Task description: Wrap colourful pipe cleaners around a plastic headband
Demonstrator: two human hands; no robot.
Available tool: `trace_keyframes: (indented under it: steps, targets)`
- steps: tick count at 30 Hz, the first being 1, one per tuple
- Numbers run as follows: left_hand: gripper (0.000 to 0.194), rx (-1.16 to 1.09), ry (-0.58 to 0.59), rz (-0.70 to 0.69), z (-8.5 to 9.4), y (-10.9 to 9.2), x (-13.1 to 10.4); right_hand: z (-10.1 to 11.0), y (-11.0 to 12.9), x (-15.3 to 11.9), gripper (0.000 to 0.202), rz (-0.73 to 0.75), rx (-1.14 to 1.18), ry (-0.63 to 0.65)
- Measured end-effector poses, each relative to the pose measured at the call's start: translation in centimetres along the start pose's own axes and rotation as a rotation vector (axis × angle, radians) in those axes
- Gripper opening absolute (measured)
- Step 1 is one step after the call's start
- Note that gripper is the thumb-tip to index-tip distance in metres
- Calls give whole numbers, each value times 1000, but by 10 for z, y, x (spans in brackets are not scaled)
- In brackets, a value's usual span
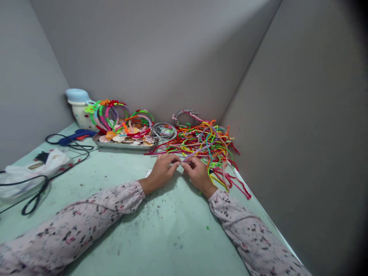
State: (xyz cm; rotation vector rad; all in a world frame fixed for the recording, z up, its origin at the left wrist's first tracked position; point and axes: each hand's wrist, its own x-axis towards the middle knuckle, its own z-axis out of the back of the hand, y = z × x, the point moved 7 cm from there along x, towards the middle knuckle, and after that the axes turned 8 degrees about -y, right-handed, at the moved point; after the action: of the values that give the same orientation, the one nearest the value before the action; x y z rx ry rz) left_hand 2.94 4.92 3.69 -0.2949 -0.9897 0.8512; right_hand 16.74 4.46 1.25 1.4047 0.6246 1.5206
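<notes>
While your left hand and right hand pinch one pipe cleaner together, the tangled pile beside it could snag and drag along.

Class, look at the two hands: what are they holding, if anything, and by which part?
Both the left hand and right hand pinch something thin between their fingertips, beside the pile of colourful pipe cleaners; what it is cannot be told.

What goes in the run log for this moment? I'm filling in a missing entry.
left hand: pinching thin strand | right hand: pinching same strand | pipe cleaner pile: beside hands | tray: holds headbands | table: green
</notes>
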Motion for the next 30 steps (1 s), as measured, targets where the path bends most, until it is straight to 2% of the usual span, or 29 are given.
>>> trace_keyframes:
  steps: [8, 14, 30]
  targets:
    - [12, 18, 1, -5, 1, -2, 1, 0, -3, 0, 17, -4, 23, -2]
    - [14, 15, -10, 15, 1, 1, 1, 1, 0, -1, 16, 70, -35, 11]
    - [14, 11, 20, -44, -1, -5, -1, 4, 7, 0, 19, 104, -144, 0]
